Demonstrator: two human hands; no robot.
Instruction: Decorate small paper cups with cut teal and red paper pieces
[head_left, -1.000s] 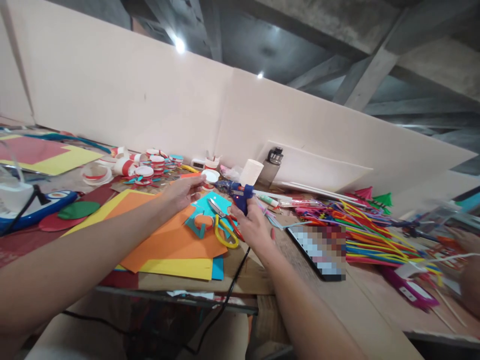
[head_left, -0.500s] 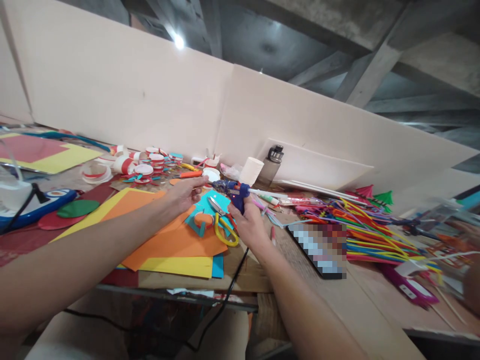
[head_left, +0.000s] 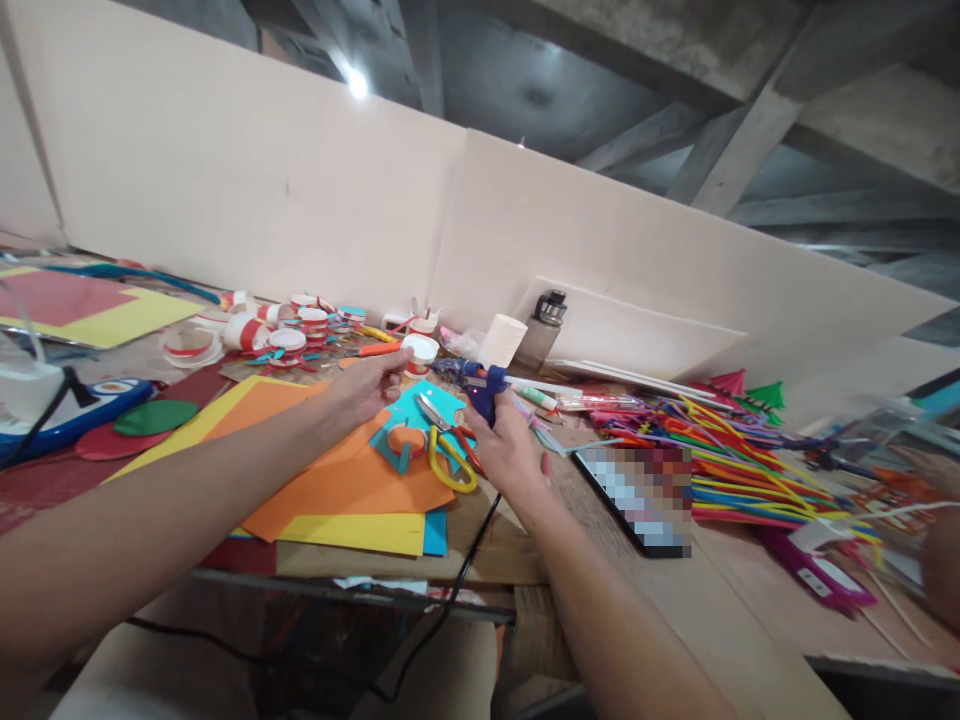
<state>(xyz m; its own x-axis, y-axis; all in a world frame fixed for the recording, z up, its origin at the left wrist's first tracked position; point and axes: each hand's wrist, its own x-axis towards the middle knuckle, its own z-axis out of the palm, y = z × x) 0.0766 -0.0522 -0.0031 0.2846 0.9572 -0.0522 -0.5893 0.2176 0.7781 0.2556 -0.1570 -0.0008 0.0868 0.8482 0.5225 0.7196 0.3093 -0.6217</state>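
Observation:
My right hand [head_left: 506, 435] is wrapped round a blue glue gun [head_left: 486, 388] with a white stick in its back, its nozzle pointing left. My left hand [head_left: 373, 385] is closed, with the fingertips at the near left side of a small white and red paper cup [head_left: 420, 352]; whether it grips the cup or something smaller cannot be made out. Below the hands, scissors with yellow and red handles [head_left: 454, 460] lie over blue paper [head_left: 427, 400], beside an orange and blue paper piece [head_left: 405, 445]. Orange sheets [head_left: 337, 490] lie under my left forearm.
Red and white paper rings [head_left: 247, 330] stand at the back left. A white cup [head_left: 502, 340] and a bottle [head_left: 541, 335] are behind the gun. To the right lie a phone-like device [head_left: 637, 500] and colourful pipe cleaners [head_left: 750, 480]. Another person's hand [head_left: 930, 475] shows at far right.
My right hand has drawn the glue gun slightly right, away from my left hand and the small cup. My left hand has barely moved.

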